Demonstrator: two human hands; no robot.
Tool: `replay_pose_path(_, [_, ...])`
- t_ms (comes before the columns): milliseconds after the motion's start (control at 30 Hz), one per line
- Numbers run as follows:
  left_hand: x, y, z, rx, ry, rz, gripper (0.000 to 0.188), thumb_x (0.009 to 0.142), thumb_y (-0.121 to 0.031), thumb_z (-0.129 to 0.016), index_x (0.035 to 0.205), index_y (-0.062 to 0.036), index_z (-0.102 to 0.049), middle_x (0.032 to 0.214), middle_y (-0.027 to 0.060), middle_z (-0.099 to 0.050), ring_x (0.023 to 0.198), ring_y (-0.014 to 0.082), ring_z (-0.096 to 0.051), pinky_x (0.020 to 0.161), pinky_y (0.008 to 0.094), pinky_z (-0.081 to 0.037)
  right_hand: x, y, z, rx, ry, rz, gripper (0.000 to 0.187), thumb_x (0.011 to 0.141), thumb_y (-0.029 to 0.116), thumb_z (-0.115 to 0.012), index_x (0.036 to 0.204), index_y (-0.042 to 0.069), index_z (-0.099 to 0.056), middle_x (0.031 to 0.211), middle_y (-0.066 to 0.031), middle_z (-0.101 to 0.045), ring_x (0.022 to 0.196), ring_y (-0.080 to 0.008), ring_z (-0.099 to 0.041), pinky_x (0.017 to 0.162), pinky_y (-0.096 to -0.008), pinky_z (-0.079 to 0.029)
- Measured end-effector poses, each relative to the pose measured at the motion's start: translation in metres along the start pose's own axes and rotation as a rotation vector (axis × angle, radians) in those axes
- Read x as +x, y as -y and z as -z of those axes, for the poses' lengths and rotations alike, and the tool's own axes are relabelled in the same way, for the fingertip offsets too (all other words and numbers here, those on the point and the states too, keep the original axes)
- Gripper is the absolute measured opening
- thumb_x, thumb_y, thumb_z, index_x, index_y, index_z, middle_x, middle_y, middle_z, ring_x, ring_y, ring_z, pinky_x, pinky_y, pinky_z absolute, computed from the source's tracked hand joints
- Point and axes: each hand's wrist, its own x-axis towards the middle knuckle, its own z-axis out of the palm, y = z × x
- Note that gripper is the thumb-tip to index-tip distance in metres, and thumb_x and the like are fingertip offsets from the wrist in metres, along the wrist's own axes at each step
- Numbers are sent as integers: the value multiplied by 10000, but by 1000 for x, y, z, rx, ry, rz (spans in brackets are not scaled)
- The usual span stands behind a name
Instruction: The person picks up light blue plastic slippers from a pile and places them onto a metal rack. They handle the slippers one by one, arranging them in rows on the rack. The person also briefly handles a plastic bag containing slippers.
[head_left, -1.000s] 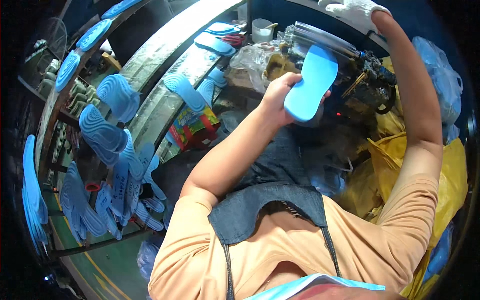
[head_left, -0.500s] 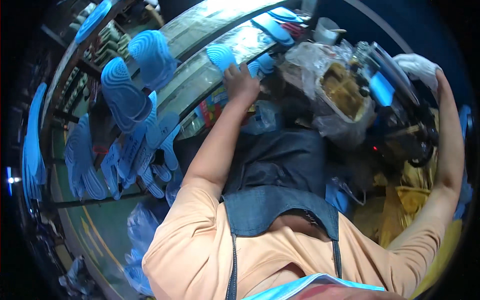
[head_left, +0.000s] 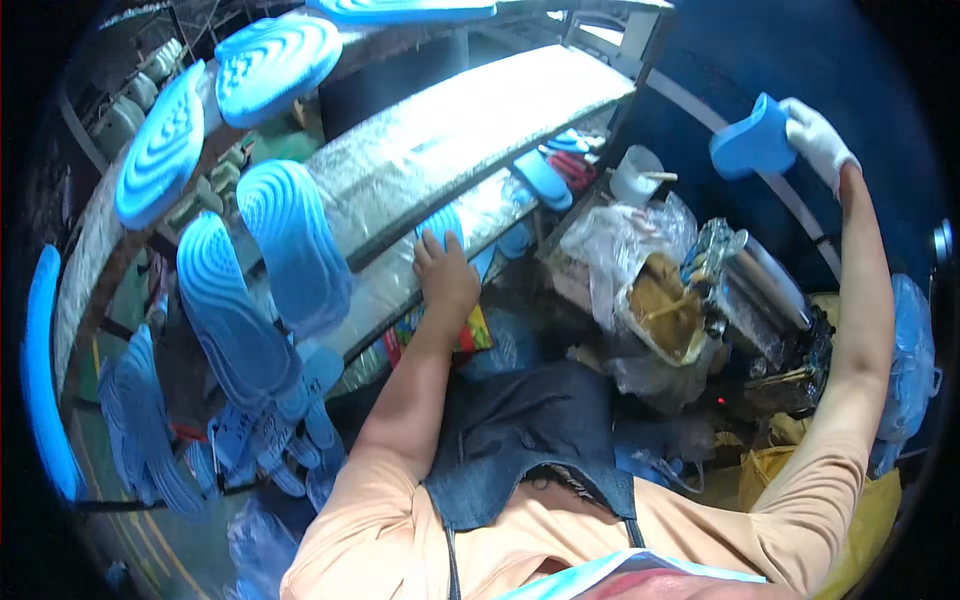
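I see the gloved right hand (head_left: 818,140) raised at far right, clasping a blue shoe sole (head_left: 752,140) well clear of the bench. My bare left hand (head_left: 445,275) lies flat, fingers spread, on the foil-covered shelf (head_left: 400,270), its fingertips touching another blue sole (head_left: 440,222) without gripping it. I judge the work midway: many ridged blue soles (head_left: 285,245) already hang on the rack at left, and a few wait farther along the shelf. A clear plastic bag (head_left: 640,270) of brown material sits centre-right; a multicoloured printed packet (head_left: 472,333) lies under the shelf edge; a yellow bag (head_left: 880,510) is near right.
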Motion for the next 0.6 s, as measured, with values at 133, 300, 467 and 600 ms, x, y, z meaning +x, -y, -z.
replay_pose_path(133, [1,6,7,24,-2,4,655,838,-252,-693,1384,-12,-422,1470,266,-323,1353,424,-305,1091,518,-296,51,64,5,418,-280,100,335,914,395,-553,1103,138,-654,834,52,-542,717,-68,-456,662,-222,-388])
replay_pose_path(300, [3,0,12,40,31,12,669,836,-263,-694,1397,-25,-417,1384,231,-399,1291,399,-365,1060,494,-316,148,120,7,700,-119,-2,439,958,476,-523,1155,108,-657,869,38,-590,740,-28,-514,626,-192,-419])
replay_pose_path(467, [2,-6,15,-15,45,-13,652,839,-251,-675,1389,-3,-428,1359,219,-419,1246,389,-396,1040,495,-321,205,150,-23,713,-344,-95,572,971,514,-491,1313,61,-568,1231,-89,-595,1022,-133,-590,864,-263,-471])
replay_pose_path(600, [2,11,12,-9,20,8,608,850,-215,-634,1379,9,-435,1365,227,-415,1229,397,-404,1050,507,-305,200,201,-47,-79,-202,-90,665,915,590,-528,1350,87,-552,1347,-114,-565,1125,-217,-579,964,-343,-451])
